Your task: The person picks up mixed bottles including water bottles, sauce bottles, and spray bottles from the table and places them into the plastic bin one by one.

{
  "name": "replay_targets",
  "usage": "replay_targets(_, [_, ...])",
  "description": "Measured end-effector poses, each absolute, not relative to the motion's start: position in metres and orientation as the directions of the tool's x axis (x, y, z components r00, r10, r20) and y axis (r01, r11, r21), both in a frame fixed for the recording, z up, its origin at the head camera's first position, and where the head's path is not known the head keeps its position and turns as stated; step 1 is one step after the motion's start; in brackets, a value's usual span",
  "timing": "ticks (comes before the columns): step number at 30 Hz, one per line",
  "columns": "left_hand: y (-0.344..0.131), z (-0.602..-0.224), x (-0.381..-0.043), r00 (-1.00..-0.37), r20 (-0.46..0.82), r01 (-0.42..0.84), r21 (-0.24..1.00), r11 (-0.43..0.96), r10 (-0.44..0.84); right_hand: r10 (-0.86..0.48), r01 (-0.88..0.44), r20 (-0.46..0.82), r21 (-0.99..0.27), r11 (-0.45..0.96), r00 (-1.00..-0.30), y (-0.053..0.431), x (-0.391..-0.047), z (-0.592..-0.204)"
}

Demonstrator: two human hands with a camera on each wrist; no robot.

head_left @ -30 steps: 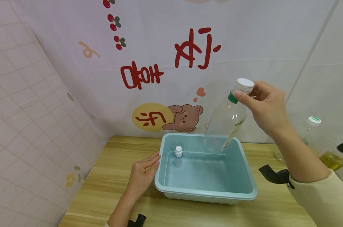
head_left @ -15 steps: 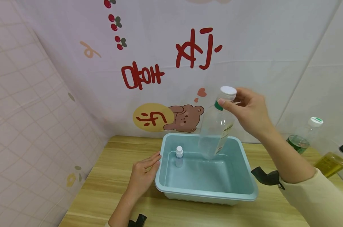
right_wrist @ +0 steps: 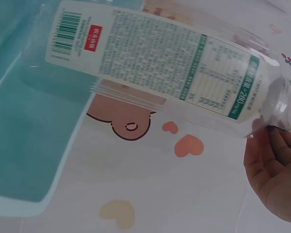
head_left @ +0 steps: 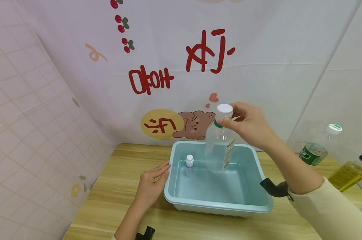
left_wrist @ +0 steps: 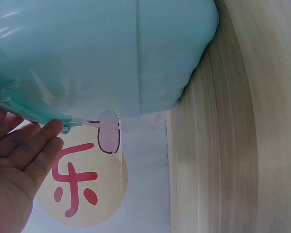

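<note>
In the head view my right hand (head_left: 249, 125) pinches a clear plastic bottle (head_left: 218, 146) by its neck, just below the white cap. The bottle's lower part is down inside the light blue basin (head_left: 218, 206); whether its base touches the floor cannot be told. The right wrist view shows the bottle's printed label (right_wrist: 150, 53) side-on. A small clear bottle with a white cap (head_left: 189, 165) stands at the basin's left side. My left hand (head_left: 151, 185) touches the basin's left rim, and the left wrist view shows its fingers (left_wrist: 41, 150) nearly straight against the rim's underside.
On the right stand a clear bottle with a green label (head_left: 314, 153) and a bottle of yellow liquid with a dark cap (head_left: 348, 173). The wooden table (head_left: 124, 176) meets a wall cloth (head_left: 258, 40) behind the basin.
My right hand has moved left and down, lowering the large bottle further into the basin. My left hand stays at the rim.
</note>
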State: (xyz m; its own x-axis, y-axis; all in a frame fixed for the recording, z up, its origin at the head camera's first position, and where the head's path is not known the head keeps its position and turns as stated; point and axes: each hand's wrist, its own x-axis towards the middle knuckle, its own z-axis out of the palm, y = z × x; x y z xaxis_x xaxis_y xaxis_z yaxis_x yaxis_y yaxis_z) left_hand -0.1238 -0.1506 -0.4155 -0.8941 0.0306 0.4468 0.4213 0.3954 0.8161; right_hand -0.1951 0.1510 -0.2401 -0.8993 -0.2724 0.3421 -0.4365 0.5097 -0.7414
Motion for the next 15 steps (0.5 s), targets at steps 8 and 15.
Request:
replay_targets(8, [-0.144,-0.399,-0.114,-0.904,0.426,0.402,0.826,0.394,0.031,-0.394,-0.457,0.277,-0.735,0.501,-0.877,0.145,-0.200,-0.251])
replay_targets(15, [-0.146,-0.404,-0.116,-0.901,0.433,0.407,0.818,0.407,0.032,-0.465,-0.441,0.194,-0.736,0.514,-0.864,0.143,-0.203,-0.256])
